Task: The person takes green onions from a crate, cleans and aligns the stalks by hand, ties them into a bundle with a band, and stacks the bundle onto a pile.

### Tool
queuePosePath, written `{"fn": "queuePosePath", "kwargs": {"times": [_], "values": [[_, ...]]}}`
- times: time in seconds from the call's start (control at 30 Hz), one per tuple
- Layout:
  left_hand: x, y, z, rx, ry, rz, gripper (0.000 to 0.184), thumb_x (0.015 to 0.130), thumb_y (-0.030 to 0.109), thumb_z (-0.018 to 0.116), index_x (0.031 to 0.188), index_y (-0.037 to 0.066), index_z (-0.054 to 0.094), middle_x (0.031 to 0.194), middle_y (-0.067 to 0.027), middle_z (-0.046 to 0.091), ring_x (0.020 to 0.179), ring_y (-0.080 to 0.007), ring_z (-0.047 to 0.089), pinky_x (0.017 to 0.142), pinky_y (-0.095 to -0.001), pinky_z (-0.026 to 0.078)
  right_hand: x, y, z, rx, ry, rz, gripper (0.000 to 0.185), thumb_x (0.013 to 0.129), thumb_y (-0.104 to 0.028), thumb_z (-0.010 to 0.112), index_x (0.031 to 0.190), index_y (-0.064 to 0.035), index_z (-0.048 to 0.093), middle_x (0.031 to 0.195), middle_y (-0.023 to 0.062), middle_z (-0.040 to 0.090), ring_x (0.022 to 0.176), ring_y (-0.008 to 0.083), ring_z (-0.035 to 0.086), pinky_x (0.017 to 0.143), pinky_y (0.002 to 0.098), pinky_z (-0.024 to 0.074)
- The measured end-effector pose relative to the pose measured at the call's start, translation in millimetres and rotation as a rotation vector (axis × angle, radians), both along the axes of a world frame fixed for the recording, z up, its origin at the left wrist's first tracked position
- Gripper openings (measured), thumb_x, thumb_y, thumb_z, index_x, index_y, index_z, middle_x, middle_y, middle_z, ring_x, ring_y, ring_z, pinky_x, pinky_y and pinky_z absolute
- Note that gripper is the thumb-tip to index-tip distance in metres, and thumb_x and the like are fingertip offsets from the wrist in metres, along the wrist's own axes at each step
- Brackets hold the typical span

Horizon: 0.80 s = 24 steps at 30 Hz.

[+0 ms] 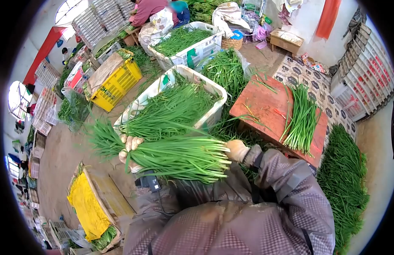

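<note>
A large bundle of long green stalks with pale ends (180, 158) lies across my lap. Around its leafy left part, my left hand (131, 149) is closed, with its gloved fingers wrapped over the leaves. At the pale stalk ends on the right is my right hand (237, 150), gloved; its fingers are mostly hidden against the stalks. Just beyond the bundle stands a white crate (221, 102) of loose green leaves (175, 106). Another bunch of stalks (301, 121) rests on the low red table (260, 102) to the right.
A second white crate (207, 47) and a yellow crate (116, 85) stand farther back. Greens (341, 187) are heaped along the right wall. A box with yellow cloth (88, 208) is at lower left. Another person (150, 12) is at the top, and crates (362, 72) are stacked at right.
</note>
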State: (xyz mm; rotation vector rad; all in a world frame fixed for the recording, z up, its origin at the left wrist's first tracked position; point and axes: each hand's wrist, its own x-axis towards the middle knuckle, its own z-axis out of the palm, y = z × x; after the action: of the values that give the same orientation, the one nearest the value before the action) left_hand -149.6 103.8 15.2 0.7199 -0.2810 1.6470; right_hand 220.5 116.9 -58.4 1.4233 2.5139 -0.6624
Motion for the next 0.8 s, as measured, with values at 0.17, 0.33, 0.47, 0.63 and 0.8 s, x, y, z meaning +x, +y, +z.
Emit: {"fn": "queuePosePath", "kwargs": {"times": [0.17,0.33,0.47,0.63,0.8], "values": [[-10.9,-0.4,-6.7,-0.098,-0.009,0.021,0.034,0.075,0.008,0.061,0.107,0.007,0.048,0.079,-0.0006,0.051,0.079,-0.0165,0.050,0.092,-0.0376,0.041,58.0,-8.7,-34.8,-0.131,-0.353,0.125,0.027,0.081,-0.029,0.063,0.095,-0.0079,0.072,0.091,0.0159,0.072,0.093,0.0324,0.069,0.074,0.0445,0.0534],[-9.8,-1.3,-8.7,-0.136,-0.012,0.048,0.036,0.076,0.006,0.063,0.110,0.006,0.049,0.081,-0.0009,0.053,0.080,-0.0164,0.051,0.093,-0.0374,0.041,73.1,20.2,22.5,0.244,0.373,-0.207,0.031,0.082,-0.027,0.066,0.104,-0.0046,0.070,0.093,0.0128,0.071,0.087,0.0282,0.068,0.076,0.0379,0.0514],[-9.4,-1.5,-7.7,-0.149,0.005,0.027,0.037,0.076,0.004,0.064,0.110,0.006,0.050,0.081,-0.0016,0.053,0.081,-0.0169,0.051,0.094,-0.0386,0.041,22.4,4.5,132.2,-0.246,0.890,-0.150,0.020,0.082,-0.022,0.068,0.084,-0.0031,0.073,0.079,0.0129,0.070,0.069,0.0179,0.064,0.067,0.0344,0.0500],[-11.5,0.5,-7.7,-0.108,0.043,0.001,0.035,0.078,0.006,0.063,0.111,0.004,0.051,0.082,-0.0030,0.054,0.084,-0.0185,0.053,0.097,-0.0403,0.040,-26.6,-3.0,128.0,0.053,0.374,-0.120,0.038,0.085,-0.044,0.060,0.087,-0.0087,0.075,0.079,0.0182,0.068,0.076,0.0379,0.065,0.072,0.0455,0.0515],[-18.1,-0.4,-8.8,-0.138,0.056,0.000,0.031,0.079,0.007,0.061,0.109,0.002,0.054,0.086,-0.0047,0.056,0.088,-0.0202,0.053,0.099,-0.0406,0.039,-27.1,7.6,127.9,-0.613,1.229,-0.534,0.018,0.085,-0.019,0.068,0.089,-0.0018,0.072,0.062,0.0001,0.057,0.054,0.0092,0.047,0.052,0.0245,0.0370]]}}
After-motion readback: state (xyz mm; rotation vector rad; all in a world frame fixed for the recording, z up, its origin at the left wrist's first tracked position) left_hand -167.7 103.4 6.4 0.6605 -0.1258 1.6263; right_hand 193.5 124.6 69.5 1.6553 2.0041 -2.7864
